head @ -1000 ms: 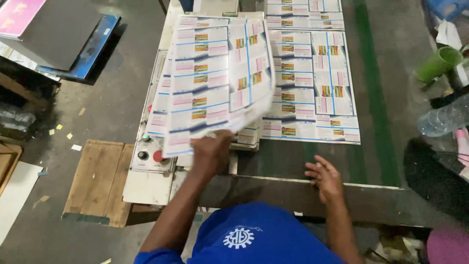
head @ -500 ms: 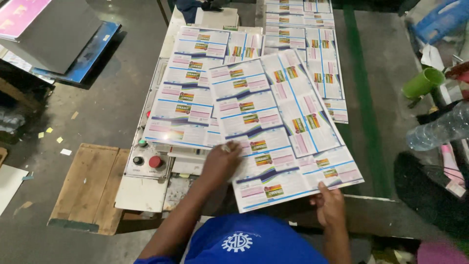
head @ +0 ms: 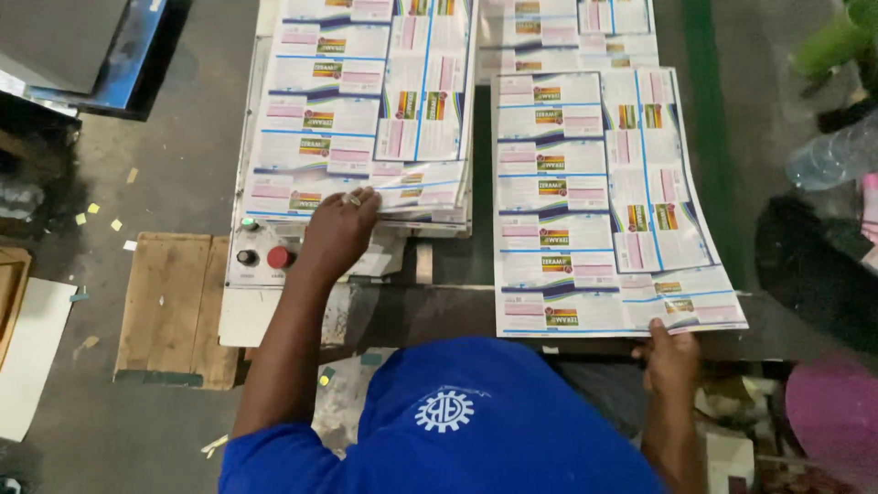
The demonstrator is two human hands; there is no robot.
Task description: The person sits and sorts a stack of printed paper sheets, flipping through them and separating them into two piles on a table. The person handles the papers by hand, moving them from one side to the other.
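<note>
Right hand [head: 672,355] has a pinch grip on the near edge of a printed sheet [head: 594,201] lying flat on the desk [head: 457,306] around 4 o'clock. Left hand [head: 337,233] rests flat, fingers spread, on the sheet stack [head: 366,110] at 10 o'clock, holding nothing.

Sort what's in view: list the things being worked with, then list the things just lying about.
In hand:
- printed sheet, near edge gripped by the right hand
- stack of printed sheets, left hand resting on its near edge

Lying about:
- wooden board on the floor
- clear plastic bottle
- green cup
- control panel with a red button
</note>
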